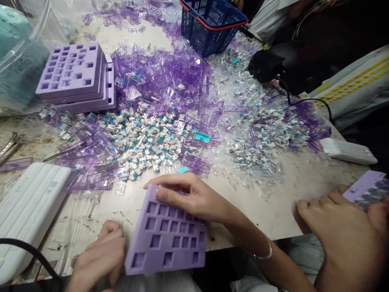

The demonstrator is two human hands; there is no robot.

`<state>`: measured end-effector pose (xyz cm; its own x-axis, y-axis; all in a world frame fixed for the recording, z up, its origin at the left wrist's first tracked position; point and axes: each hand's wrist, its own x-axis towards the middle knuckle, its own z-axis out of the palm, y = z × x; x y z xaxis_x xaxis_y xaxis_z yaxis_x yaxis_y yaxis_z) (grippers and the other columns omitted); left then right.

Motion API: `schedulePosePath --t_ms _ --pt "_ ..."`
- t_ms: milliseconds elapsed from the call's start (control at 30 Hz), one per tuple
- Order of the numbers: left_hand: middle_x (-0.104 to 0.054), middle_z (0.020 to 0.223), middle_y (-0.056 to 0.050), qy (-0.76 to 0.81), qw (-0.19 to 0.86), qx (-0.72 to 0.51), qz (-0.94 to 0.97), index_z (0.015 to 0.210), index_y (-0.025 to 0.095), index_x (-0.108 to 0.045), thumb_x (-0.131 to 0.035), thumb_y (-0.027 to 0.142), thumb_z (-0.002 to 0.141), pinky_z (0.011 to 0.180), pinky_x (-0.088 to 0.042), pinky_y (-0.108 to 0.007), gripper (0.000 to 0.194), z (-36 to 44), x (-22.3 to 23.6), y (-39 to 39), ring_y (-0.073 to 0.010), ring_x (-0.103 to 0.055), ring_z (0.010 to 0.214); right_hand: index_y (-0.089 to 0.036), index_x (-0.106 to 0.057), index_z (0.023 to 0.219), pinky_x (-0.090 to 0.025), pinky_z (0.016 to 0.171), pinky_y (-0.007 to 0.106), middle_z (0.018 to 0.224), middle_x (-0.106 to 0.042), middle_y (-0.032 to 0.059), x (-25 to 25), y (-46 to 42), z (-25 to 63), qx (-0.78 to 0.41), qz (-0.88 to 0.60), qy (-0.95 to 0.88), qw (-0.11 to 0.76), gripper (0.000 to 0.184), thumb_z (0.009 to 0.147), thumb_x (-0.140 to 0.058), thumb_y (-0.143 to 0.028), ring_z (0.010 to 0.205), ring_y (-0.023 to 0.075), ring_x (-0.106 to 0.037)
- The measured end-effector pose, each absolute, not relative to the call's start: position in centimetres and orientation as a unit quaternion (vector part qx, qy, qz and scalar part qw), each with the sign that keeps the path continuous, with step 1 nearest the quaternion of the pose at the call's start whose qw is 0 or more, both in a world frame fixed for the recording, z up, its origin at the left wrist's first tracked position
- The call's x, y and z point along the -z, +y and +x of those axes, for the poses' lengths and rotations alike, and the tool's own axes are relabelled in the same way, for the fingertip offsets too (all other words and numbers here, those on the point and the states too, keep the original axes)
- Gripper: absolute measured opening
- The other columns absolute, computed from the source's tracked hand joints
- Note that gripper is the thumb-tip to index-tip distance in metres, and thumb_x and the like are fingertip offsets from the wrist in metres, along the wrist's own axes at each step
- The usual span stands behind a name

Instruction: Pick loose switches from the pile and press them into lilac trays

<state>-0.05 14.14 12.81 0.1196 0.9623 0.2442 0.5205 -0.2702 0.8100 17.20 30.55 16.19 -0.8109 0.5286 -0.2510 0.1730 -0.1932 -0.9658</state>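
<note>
Workshop with heaped plastic parts [146,142]

A pale, scuffed wooden worktable [270,211] fills much of the view under whitish light, grain showing at left.

A thick, pale-purple, foam-like block tray [165,234], its face set with rows of square recesses, slants with that face toward the camera, its near end over the table's [105,207] front edge, the right hand [194,198] covering part of its far end.
</note>
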Motion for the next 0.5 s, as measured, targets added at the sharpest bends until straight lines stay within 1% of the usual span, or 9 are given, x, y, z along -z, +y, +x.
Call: schedulePosePath --t_ms 67,133,167,233,300,367,400,467,500 --pt "-0.027 0.059 0.003 0.526 0.31 -0.414 0.675 0.068 0.02 -0.023 -0.016 0.045 0.101 0.056 -0.032 -0.031 0.042 0.1 -12.5 14.0 -0.0129 -0.033 0.053 -0.02 -0.072 0.103 -0.048 0.08 0.025 0.101 -0.073 0.0026 -16.0 30.5 17.6 -0.648 -0.282 -0.701 0.095 0.021 0.09 -0.062 -0.033 0.091 0.0133 -0.066" --pt "-0.027 0.062 0.003 0.543 0.295 -0.411 0.67 0.07 0.02 -0.025 -0.024 0.041 0.102 0.059 -0.031 -0.03 0.038 0.5 -12.4 14.0 -0.0129 -0.033 0.057 -0.018 -0.073 0.1 -0.049 0.08 0.026 0.092 -0.074 0.0035 -15.4 29.9 17.6 -0.585 -0.266 -0.761 0.091 0.021 0.088 -0.066 -0.034 0.086 0.0143 -0.067" --pt "-0.03 0.063 0.003 0.553 0.286 -0.404 0.67 0.072 0.02 -0.027 -0.028 0.038 0.102 0.061 -0.032 -0.03 0.036 0.8 -12.4 13.9 -0.0129 -0.034 0.06 -0.016 -0.074 0.096 -0.049 0.078 0.026 0.087 -0.073 0.004 -15.1 29.6 17.4 -0.553 -0.254 -0.786 0.108 0.021 0.086 -0.067 -0.034 0.082 0.0143 -0.066" --pt "-0.037 0.067 0.003 0.571 0.281 -0.386 0.668 0.075 0.02 -0.032 -0.037 0.031 0.101 0.063 -0.034 -0.029 0.029 1.3 -12.5 13.9 -0.0129 -0.039 0.066 -0.013 -0.073 0.087 -0.05 0.077 0.027 0.087 -0.07 0.0061 -14.6 29.1 17.0 -0.482 -0.222 -0.831 0.168 0.021 0.084 -0.069 -0.034 0.082 0.015 -0.064" --pt "-0.045 0.075 0.001 0.585 0.285 -0.364 0.666 0.081 0.02 -0.039 -0.041 0.024 0.1 0.067 -0.037 -0.028 0.019 1.7 -12.8 13.9 -0.0135 -0.043 0.073 -0.013 -0.071 0.08 -0.049 0.08 0.029 0.093 -0.067 0.008 -14.4 29.0 16.8 -0.423 -0.196 -0.85 0.244 0.02 0.087 -0.066 -0.031 0.087 0.0157 -0.063" --pt "-0.051 0.086 -0.001 0.6 0.279 -0.346 0.665 0.093 0.02 -0.046 -0.043 0.022 0.099 0.074 -0.041 -0.027 0.007 1.9 -12.9 14.0 -0.0146 -0.047 0.085 -0.014 -0.068 0.079 -0.049 0.08 0.031 0.091 -0.065 0.0072 -14.4 29.2 16.9 -0.375 -0.219 -0.846 0.31 0.019 0.092 -0.059 -0.024 0.087 0.0155 -0.061" --pt "-0.053 0.094 -0.003 0.607 0.266 -0.339 0.667 0.1 0.02 -0.049 -0.043 0.023 0.099 0.079 -0.042 -0.028 0.006 2.0 -12.9 14.1 -0.0153 -0.048 0.092 -0.015 -0.067 0.08 -0.048 0.079 0.032 0.088 -0.065 0.0061 -14.4 29.5 17.0 -0.345 -0.248 -0.842 0.334 0.018 0.093 -0.056 -0.021 0.085 0.0156 -0.06" --pt "-0.054 0.111 -0.006 0.625 0.225 -0.323 0.674 0.116 0.021 -0.049 -0.042 0.025 0.1 0.09 -0.041 -0.031 0.018 1.9 -12.8 14.2 -0.0172 -0.048 0.106 -0.015 -0.066 0.086 -0.046 0.078 0.033 0.085 -0.064 0.0053 -14.3 30.0 17.2 -0.272 -0.308 -0.84 0.353 0.016 0.094 -0.052 -0.016 0.084 0.017 -0.057" --pt "-0.053 0.118 -0.007 0.634 0.2 -0.314 0.678 0.123 0.021 -0.048 -0.041 0.025 0.1 0.094 -0.039 -0.033 0.024 1.8 -12.6 14.3 -0.0186 -0.048 0.112 -0.015 -0.066 0.089 -0.044 0.079 0.035 0.086 -0.064 0.0059 -14.2 30.2 17.3 -0.234 -0.327 -0.848 0.346 0.015 0.094 -0.052 -0.015 0.085 0.0183 -0.056"
